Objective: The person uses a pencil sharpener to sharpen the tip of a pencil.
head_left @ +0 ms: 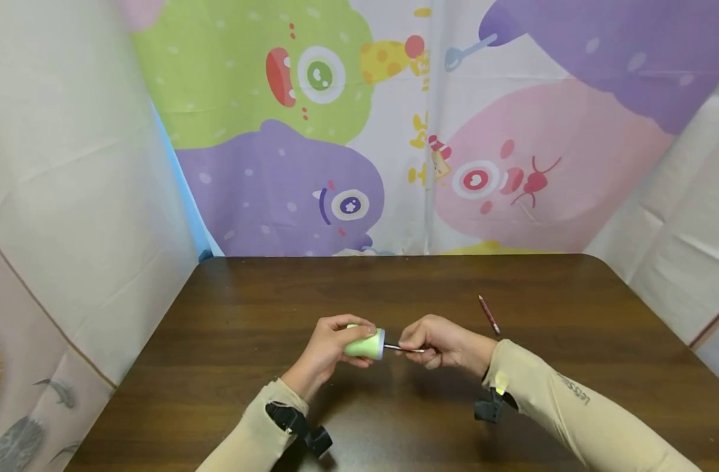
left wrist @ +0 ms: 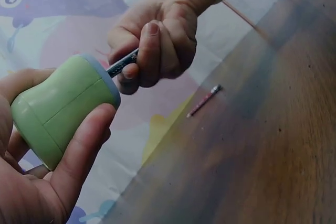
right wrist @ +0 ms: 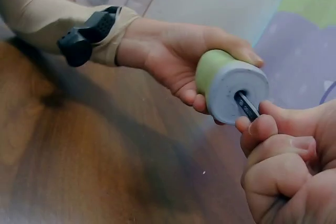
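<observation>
My left hand (head_left: 330,344) grips a green pencil sharpener (left wrist: 63,106) with a pale blue-grey end, held sideways above the table. A round hole in that end (right wrist: 236,85) faces my right hand (head_left: 438,342). Between thumb and curled fingers, my right hand pinches a dark pencil (left wrist: 123,62). One end of this pencil sits inside the hole; the tip within is hidden. In the right wrist view, pale marks show on the dark pencil (right wrist: 248,107) close to the opening.
A red pencil (head_left: 489,314) lies on the brown wooden table (head_left: 335,282), beyond my right hand. Behind the table hangs a cloth (head_left: 394,196) with cartoon monsters. White cloth walls stand at both sides.
</observation>
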{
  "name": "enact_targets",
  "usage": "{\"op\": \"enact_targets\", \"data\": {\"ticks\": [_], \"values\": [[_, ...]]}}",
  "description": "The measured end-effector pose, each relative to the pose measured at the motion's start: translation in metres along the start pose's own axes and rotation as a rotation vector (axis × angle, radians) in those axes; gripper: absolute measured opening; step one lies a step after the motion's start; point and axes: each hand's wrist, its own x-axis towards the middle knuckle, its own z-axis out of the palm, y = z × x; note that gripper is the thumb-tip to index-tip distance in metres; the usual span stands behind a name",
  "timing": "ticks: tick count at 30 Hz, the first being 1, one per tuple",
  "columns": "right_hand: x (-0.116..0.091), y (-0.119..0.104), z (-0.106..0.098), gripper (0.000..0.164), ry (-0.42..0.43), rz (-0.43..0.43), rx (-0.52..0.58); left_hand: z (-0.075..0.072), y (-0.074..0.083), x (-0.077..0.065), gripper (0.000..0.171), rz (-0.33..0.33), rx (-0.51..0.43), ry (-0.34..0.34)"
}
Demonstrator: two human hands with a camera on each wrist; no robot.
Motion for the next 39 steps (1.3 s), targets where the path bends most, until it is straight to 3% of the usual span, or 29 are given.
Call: {"op": "enact_targets", "data": {"ticks": [3,5,8,11,14,16,20,22,24,26,28,31,34,36,39], "values": [[-0.001,0.0,-0.004,0.013,-0.02,0.002,-0.029,0.0,0.0,0.0,0.013,-0.003,0.009,-0.011],[-0.005,-0.001,-0.005,0.013,0.016,-0.111,-0.175,0.0,0.0,0.001,0.012,-0.015,0.001,-0.01],[-0.015,-0.001,-0.005,0.016,0.107,-0.412,-0.578,0.001,0.001,0.002,0.011,-0.029,-0.018,0.002],[-0.021,0.001,-0.005,0.018,0.202,-0.861,-1.117,0.001,0.004,0.002,0.011,-0.04,-0.033,0.015],[-0.019,0.006,-0.005,0.013,0.309,-1.275,-1.49,-0.001,0.006,0.002,0.011,-0.045,-0.042,0.019],[-0.016,0.01,-0.004,0.022,0.378,-1.445,-1.638,-0.001,0.006,0.001,0.01,-0.047,-0.052,0.021],[-0.011,0.019,-0.004,0.035,0.437,-1.528,-1.674,0.002,0.003,0.001,0.009,-0.027,-0.06,0.038],[-0.01,0.023,-0.001,0.023,0.424,-1.473,-1.581,0.003,0.0,0.0,0.009,-0.017,-0.054,0.046],[-0.009,0.024,0.002,0.014,0.373,-1.334,-1.425,0.004,-0.001,-0.001,0.011,-0.009,-0.045,0.049],[-0.011,0.021,0.005,0.011,0.317,-1.124,-1.245,0.004,-0.002,-0.001,0.011,-0.011,-0.041,0.051],[-0.012,0.015,0.006,0.007,0.242,-0.857,-1.017,0.004,-0.001,-0.002,0.011,-0.017,-0.037,0.048],[-0.011,0.006,0.001,0.007,0.101,-0.459,-0.591,0.003,0.001,-0.002,0.009,-0.023,-0.027,0.032],[-0.005,0.003,-0.008,0.012,-0.051,-0.153,-0.184,0.003,0.003,-0.002,0.009,-0.012,-0.013,0.012],[0.0,0.005,-0.013,0.012,-0.148,-0.028,-0.029,0.002,0.004,-0.003,0.01,-0.005,0.0,0.003],[0.005,0.005,-0.017,0.014,-0.216,0.044,0.022,-0.001,0.004,-0.002,0.011,0.004,0.015,-0.008]]}}
